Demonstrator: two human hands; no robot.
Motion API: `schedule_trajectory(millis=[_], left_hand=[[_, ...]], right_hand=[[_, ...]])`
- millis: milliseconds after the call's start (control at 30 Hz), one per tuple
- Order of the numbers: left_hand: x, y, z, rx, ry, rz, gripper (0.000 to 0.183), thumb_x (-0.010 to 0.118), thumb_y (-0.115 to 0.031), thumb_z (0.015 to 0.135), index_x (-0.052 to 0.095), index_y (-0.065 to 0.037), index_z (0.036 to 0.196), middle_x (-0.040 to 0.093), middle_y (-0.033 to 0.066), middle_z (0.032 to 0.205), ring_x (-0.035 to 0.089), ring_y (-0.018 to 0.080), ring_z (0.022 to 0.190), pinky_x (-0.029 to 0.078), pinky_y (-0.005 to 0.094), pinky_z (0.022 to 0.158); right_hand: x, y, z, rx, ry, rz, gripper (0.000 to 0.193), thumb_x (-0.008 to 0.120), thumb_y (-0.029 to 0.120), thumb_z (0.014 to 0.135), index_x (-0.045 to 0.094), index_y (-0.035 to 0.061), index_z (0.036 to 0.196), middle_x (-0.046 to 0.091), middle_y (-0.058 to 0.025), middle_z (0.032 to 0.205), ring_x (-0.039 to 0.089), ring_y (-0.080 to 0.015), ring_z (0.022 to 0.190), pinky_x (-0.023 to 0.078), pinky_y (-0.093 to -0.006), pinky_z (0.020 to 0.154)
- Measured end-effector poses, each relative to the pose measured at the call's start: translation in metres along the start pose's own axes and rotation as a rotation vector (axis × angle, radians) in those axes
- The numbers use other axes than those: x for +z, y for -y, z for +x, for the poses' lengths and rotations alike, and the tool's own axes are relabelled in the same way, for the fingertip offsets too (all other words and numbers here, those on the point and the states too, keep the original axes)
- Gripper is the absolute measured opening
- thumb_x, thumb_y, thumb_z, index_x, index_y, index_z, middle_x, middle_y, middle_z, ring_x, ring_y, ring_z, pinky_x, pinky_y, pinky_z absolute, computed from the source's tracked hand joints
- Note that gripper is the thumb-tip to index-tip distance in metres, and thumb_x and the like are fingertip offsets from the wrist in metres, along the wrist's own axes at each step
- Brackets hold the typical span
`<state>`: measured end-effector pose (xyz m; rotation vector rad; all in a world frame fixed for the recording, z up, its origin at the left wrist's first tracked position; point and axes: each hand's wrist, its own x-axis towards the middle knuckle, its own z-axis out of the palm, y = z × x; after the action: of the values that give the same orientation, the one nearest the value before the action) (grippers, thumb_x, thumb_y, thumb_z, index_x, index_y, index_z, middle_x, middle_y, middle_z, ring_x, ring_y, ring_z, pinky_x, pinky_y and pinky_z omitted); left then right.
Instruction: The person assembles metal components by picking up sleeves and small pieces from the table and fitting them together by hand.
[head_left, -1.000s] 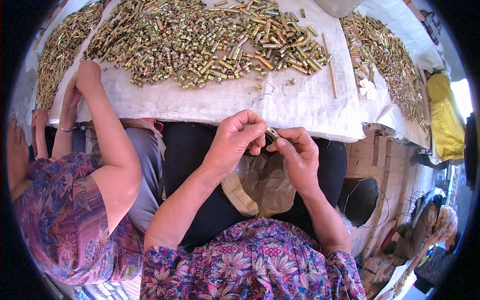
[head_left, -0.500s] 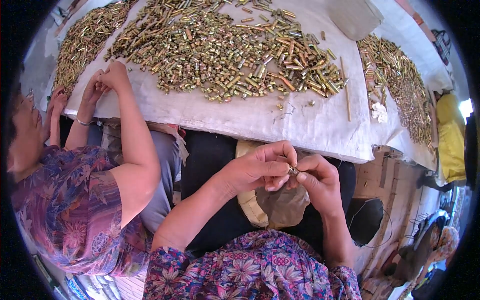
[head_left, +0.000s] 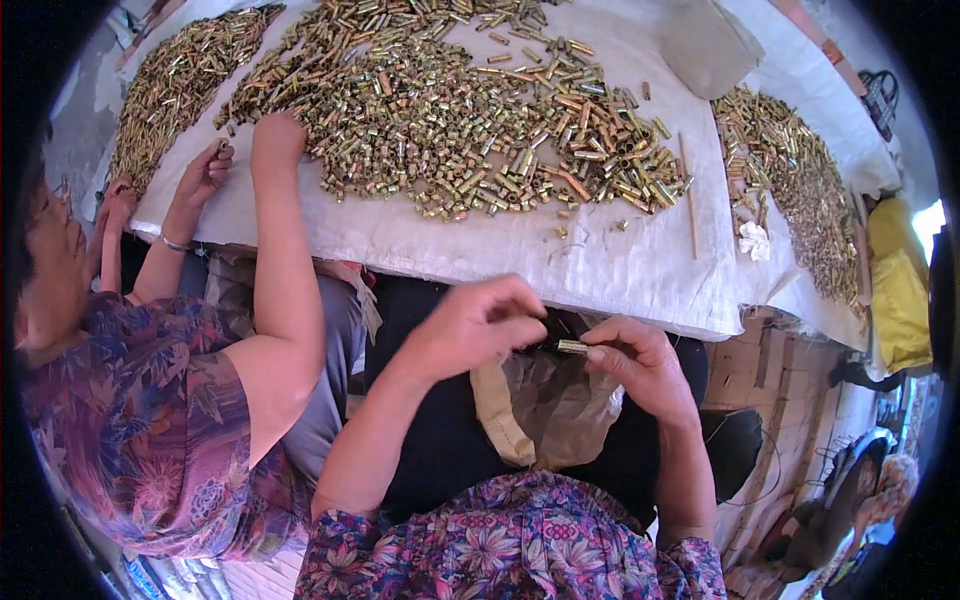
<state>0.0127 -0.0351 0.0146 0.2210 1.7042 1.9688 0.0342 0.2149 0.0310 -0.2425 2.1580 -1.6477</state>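
Observation:
In my right hand [head_left: 640,365], a short, brassy metal sleeve [head_left: 571,347] is pinched between thumb and fingers, pointing left. My left hand [head_left: 475,325] is a little apart from it, just to the left, fingers curled and smeared by motion; whether it holds anything is hidden. Below both hands a bag with a cream folded rim [head_left: 503,420] lies open on my lap, its inside greyish and see-through. Beyond the table edge a big heap of similar metal sleeves and small nut-like pieces [head_left: 440,130] covers the white sheet [head_left: 640,270].
To my left a co-worker's arm [head_left: 275,240] reaches to the heap; their other hand [head_left: 205,172] holds a small piece. More heaps lie at the far left [head_left: 185,80] and right [head_left: 790,180]. A thin stick [head_left: 690,195] and white scrap [head_left: 753,240] rest on the sheet.
My hands, together on the small piece before, have come apart; the left has moved left, and the right keeps the sleeve. The co-worker's hands have separated, one reaching into the heap.

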Motion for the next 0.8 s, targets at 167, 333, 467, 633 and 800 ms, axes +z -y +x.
schedule_trajectory(millis=[167, 333, 467, 633, 800], left_hand=[[-0.054, -0.004, 0.002, 0.132, -0.669, 0.553, 0.014, 0.066, -0.012, 0.083, 0.060, -0.002, 0.090, 0.061, 0.0060, 0.074, 0.058, 0.0161, 0.065, 0.046, 0.0318, 0.062], [-0.076, 0.000, 0.017, 0.185, -0.888, 1.002, 0.014, 0.064, -0.015, 0.082, 0.058, -0.006, 0.090, 0.063, 0.0132, 0.088, 0.062, 0.0353, 0.080, 0.047, 0.0447, 0.068], [-0.073, -0.006, 0.026, 0.126, -0.843, 1.120, 0.015, 0.064, -0.017, 0.082, 0.058, -0.009, 0.093, 0.062, 0.0112, 0.093, 0.062, 0.0356, 0.084, 0.048, 0.0463, 0.070], [-0.073, -0.004, 0.026, 0.152, -0.776, 1.120, 0.015, 0.063, -0.015, 0.082, 0.058, -0.008, 0.094, 0.063, 0.0138, 0.092, 0.062, 0.0362, 0.084, 0.047, 0.0463, 0.070], [-0.075, -0.011, 0.032, 0.104, -0.767, 1.213, 0.016, 0.062, -0.016, 0.083, 0.059, -0.009, 0.096, 0.064, 0.0135, 0.094, 0.062, 0.0363, 0.087, 0.048, 0.0467, 0.071]], right_hand=[[-0.011, 0.012, 0.022, -0.041, -0.107, -0.153, 0.014, 0.066, 0.010, 0.086, 0.065, -0.0027, 0.092, 0.063, -0.0067, 0.075, 0.058, -0.0111, 0.071, 0.048, -0.0274, 0.067], [0.005, 0.016, 0.089, -0.300, -0.242, -0.352, 0.012, 0.062, 0.007, 0.084, 0.062, -0.0028, 0.090, 0.061, -0.0149, 0.073, 0.060, -0.0226, 0.067, 0.047, -0.0335, 0.063], [0.011, 0.006, 0.144, -0.492, -0.288, -0.534, 0.012, 0.060, 0.005, 0.085, 0.062, -0.0019, 0.095, 0.061, -0.0124, 0.077, 0.058, -0.0218, 0.070, 0.046, -0.0318, 0.067], [0.024, 0.020, 0.182, -0.613, -0.286, -0.872, 0.013, 0.059, 0.003, 0.079, 0.060, 0.0008, 0.092, 0.060, -0.0164, 0.077, 0.061, -0.0347, 0.077, 0.048, -0.0432, 0.069], [0.028, 0.037, 0.196, -0.496, -0.186, -1.106, 0.014, 0.056, 0.004, 0.078, 0.061, 0.0034, 0.090, 0.061, -0.0183, 0.075, 0.062, -0.0376, 0.077, 0.049, -0.0483, 0.069]])
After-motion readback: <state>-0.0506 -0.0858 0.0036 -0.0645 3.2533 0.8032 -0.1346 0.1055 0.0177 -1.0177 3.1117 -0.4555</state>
